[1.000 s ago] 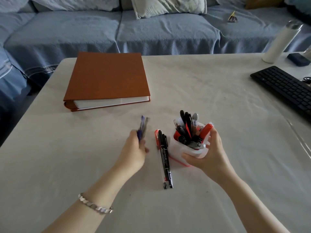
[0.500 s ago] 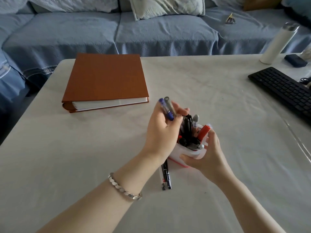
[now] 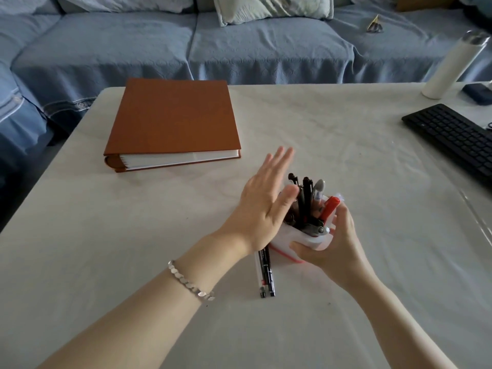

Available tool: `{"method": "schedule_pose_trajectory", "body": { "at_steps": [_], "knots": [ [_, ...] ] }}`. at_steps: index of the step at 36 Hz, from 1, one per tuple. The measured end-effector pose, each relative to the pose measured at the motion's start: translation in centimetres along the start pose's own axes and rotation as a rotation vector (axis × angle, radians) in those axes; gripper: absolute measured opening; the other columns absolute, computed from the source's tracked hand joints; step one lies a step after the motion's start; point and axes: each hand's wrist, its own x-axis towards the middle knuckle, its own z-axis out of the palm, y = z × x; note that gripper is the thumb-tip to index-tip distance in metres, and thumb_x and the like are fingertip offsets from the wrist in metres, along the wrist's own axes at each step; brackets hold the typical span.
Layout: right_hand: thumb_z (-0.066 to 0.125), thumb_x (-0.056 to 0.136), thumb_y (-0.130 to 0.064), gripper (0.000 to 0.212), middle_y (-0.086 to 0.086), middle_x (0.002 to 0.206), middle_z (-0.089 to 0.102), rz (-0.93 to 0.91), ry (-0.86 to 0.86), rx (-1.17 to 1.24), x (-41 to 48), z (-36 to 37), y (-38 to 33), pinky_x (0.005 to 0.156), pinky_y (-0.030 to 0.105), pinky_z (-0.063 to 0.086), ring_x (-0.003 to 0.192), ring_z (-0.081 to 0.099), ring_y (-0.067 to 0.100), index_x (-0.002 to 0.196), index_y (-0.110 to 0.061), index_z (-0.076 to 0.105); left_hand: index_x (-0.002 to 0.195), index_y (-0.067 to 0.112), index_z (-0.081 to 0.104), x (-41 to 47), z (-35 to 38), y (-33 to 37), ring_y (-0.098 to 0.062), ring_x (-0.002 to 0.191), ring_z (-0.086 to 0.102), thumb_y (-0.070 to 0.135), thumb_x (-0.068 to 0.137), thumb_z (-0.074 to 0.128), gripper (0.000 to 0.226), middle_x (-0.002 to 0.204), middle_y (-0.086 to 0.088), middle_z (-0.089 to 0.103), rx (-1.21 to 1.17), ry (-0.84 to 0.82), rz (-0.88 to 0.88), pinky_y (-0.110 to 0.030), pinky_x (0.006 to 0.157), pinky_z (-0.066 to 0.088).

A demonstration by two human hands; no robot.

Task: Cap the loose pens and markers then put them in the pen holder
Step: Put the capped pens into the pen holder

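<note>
A left hand, fingers spread flat and holding nothing, hovers just left of a white pen holder full of pens. Two loose pens lie on the table below its left side. The right hand cups the holder's right side.

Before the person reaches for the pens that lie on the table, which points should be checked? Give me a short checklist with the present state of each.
1. Left hand free to pick: ok, open and flat, holds nothing.
2. Pen holder steadied: ok, right hand grips its near side.
3. Loose pens within reach: ok, they lie on the table just under the left wrist, beside the holder.
4. Loose pens capped: cannot tell, their upper ends are hidden by the left hand.
5. Room in the holder: cannot tell, it already looks crowded with pens and a red marker.
</note>
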Motion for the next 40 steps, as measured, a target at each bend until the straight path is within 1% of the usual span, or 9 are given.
{"method": "schedule_pose_trajectory", "body": {
  "at_steps": [3, 5, 8, 12, 18, 22, 29, 33, 40],
  "knots": [
    [0.083, 0.056, -0.011, 0.082, -0.004, 0.125, 0.046, 0.005, -0.013, 0.003, 0.0, 0.0, 0.1, 0.066, -0.005, 0.038, 0.102, 0.044, -0.019, 0.122, -0.026, 0.038, 0.141, 0.017, 0.027, -1.3, 0.7, -1.7, -0.009, 0.132, 0.032, 0.041, 0.092, 0.042, 0.057, 0.143, 0.003, 0.034, 0.005, 0.311, -0.221, -0.015, 0.105, 0.025],
    [0.084, 0.056, -0.014, 0.080, -0.006, 0.125, 0.044, 0.008, -0.014, -0.017, 0.0, 0.0, 0.2, 0.069, -0.001, 0.040, 0.106, 0.046, -0.006, 0.119, -0.032, 0.037, 0.129, 0.013, 0.041, -2.3, 1.3, -2.7, -0.021, 0.116, 0.048, 0.035, 0.090, 0.049, 0.045, 0.127, -0.007, 0.046, 0.059, 0.360, -0.447, -0.026, 0.095, 0.038],
    [0.084, 0.056, -0.016, 0.081, -0.010, 0.123, 0.041, 0.012, 0.000, -0.050, 0.1, 0.0, 0.3, 0.073, 0.005, 0.037, 0.110, 0.044, 0.005, 0.118, -0.034, 0.036, 0.120, 0.017, 0.044, -3.6, 2.1, -3.3, -0.024, 0.103, 0.054, 0.042, 0.086, 0.053, 0.044, 0.116, -0.004, 0.049, 0.116, 0.263, -0.641, -0.037, 0.087, 0.046],
    [0.085, 0.055, -0.016, 0.086, -0.009, 0.123, 0.042, 0.009, -0.004, -0.044, 0.2, 0.0, 0.3, 0.074, 0.001, 0.037, 0.111, 0.045, 0.003, 0.125, -0.027, 0.036, 0.114, 0.014, 0.044, -4.1, 3.0, -3.5, -0.029, 0.101, 0.054, 0.038, 0.079, 0.060, 0.045, 0.112, -0.007, 0.050, 0.306, -0.017, -0.773, -0.033, 0.080, 0.044],
    [0.081, 0.049, -0.030, 0.089, -0.011, 0.125, 0.042, 0.014, 0.001, -0.040, 0.0, 0.1, 0.2, 0.081, 0.012, 0.035, 0.115, 0.045, 0.008, 0.125, -0.030, 0.035, 0.102, 0.006, 0.044, -3.5, 2.7, -3.3, -0.033, 0.093, 0.059, 0.023, 0.079, 0.058, 0.031, 0.103, -0.012, 0.058, 0.409, -0.094, -0.842, -0.029, 0.065, 0.039],
    [0.086, 0.054, -0.019, 0.089, -0.009, 0.127, 0.041, 0.023, -0.002, -0.043, 0.0, 0.0, 0.2, 0.080, 0.013, 0.035, 0.115, 0.045, 0.009, 0.127, -0.027, 0.035, 0.106, 0.004, 0.044, -3.5, 2.0, -3.8, -0.033, 0.097, 0.058, 0.019, 0.089, 0.047, 0.022, 0.106, -0.014, 0.059, 0.452, -0.097, -0.841, -0.032, 0.071, 0.041],
    [0.086, 0.053, -0.022, 0.088, -0.007, 0.127, 0.042, 0.022, -0.006, -0.036, 0.0, 0.0, 0.2, 0.079, 0.010, 0.035, 0.115, 0.044, 0.007, 0.125, -0.029, 0.035, 0.090, 0.013, 0.044, -5.0, -0.3, -5.4, -0.019, 0.064, 0.049, 0.017, 0.094, 0.039, 0.008, 0.075, -0.003, 0.053, 0.099, 0.114, -0.765, -0.030, 0.057, 0.037],
    [0.085, 0.052, -0.024, 0.083, -0.007, 0.126, 0.043, 0.026, -0.005, -0.025, 0.0, 0.1, 0.1, 0.083, 0.021, 0.043, 0.113, 0.045, 0.006, 0.118, -0.039, 0.035, 0.083, 0.019, 0.049, -4.1, -1.4, -2.7, -0.019, 0.068, 0.063, 0.007, 0.093, 0.044, 0.017, 0.071, 0.000, 0.065, -0.400, 0.422, -0.509, -0.034, 0.075, 0.050],
    [0.083, 0.055, -0.023, 0.077, -0.005, 0.126, 0.048, 0.017, -0.001, -0.029, -0.1, 0.2, -0.1, 0.075, 0.011, 0.038, 0.114, 0.047, 0.007, 0.107, -0.052, 0.034, 0.108, 0.014, 0.046, -0.7, -2.0, 3.1, -0.022, 0.099, 0.064, 0.011, 0.089, 0.044, 0.020, 0.091, 0.004, 0.071, -0.727, 0.462, -0.002, -0.034, 0.089, 0.050]
  ]
}}
